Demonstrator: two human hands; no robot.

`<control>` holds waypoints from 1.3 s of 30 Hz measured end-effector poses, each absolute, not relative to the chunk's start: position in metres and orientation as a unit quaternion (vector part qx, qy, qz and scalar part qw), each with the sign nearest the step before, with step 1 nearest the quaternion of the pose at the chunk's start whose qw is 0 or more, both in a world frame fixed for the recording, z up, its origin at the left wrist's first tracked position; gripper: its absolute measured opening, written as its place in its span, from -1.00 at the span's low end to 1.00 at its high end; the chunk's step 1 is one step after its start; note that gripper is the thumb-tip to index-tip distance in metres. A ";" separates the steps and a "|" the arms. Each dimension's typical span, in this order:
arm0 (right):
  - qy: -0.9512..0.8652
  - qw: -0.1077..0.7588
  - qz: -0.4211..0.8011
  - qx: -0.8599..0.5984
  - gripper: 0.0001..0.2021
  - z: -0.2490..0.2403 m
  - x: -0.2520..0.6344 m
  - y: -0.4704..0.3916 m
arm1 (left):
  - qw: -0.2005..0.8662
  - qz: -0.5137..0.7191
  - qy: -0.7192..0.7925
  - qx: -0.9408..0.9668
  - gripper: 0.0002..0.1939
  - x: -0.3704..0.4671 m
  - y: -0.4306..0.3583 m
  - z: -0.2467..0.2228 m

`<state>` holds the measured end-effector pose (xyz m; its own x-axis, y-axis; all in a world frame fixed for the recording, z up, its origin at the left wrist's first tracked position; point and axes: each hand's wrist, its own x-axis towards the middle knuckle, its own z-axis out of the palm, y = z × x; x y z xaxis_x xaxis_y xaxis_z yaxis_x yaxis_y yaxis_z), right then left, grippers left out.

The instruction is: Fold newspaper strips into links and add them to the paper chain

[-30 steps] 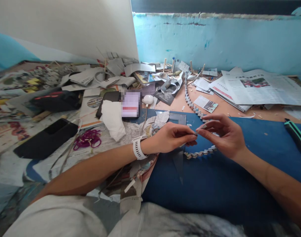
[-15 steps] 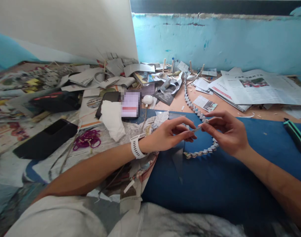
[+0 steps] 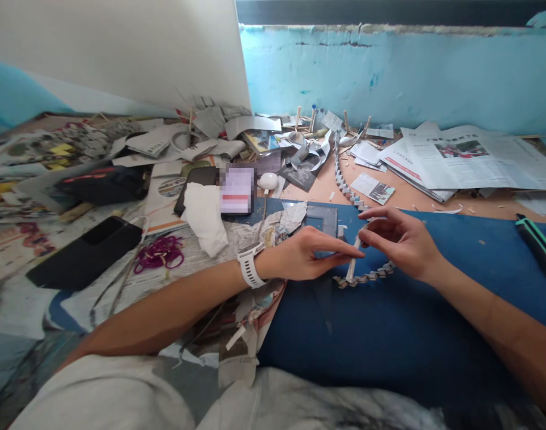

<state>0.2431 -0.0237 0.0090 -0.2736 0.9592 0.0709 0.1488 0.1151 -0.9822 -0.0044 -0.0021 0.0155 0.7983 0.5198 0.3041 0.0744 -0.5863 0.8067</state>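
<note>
Between my hands is a narrow folded strip of pale paper (image 3: 352, 270), tilted over the blue mat (image 3: 389, 346). The fingers of my left hand (image 3: 315, 254) pinch it near its middle. My right hand (image 3: 400, 242) pinches its upper end between thumb and fingers. Behind and below the hands curves a zigzag chain of folded paper (image 3: 344, 185); my right hand hides part of it. A small folded paper piece (image 3: 342, 230) lies just beyond my left hand. On the mat near that hand is a clear plastic set square (image 3: 321, 218).
A green and black utility knife (image 3: 539, 248) lies at the right. Newspapers (image 3: 460, 155) and paper scraps (image 3: 308, 155) cover the back. Leftward are a phone (image 3: 237, 188), a white tissue (image 3: 204, 218), purple yarn (image 3: 159, 254) and a black case (image 3: 85, 251).
The paper strip has swung from lying crosswise between my fingers to pointing down toward me. My left hand has turned and lowered slightly, its fingers now straighter.
</note>
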 end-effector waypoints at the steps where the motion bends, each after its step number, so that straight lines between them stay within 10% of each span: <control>1: -0.628 0.408 0.493 -0.443 -0.65 0.008 0.243 -0.024 | 0.422 0.269 0.177 0.848 -0.72 -0.004 -0.002 0.014; 28: -0.746 0.470 0.293 -0.369 -0.87 0.012 0.233 -0.035 | 0.239 0.405 0.210 0.857 -0.88 0.004 -0.007 0.005; 39: -0.721 0.498 0.259 -0.407 -0.83 0.017 0.234 -0.036 | 0.336 0.414 0.248 0.809 -0.90 0.006 -0.006 0.007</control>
<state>0.2337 -0.0356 0.0165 -0.1730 0.8441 0.5074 0.3280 0.5352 -0.7784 0.0065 -0.0063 0.0069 0.5341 0.6801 0.5022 0.1230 -0.6502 0.7497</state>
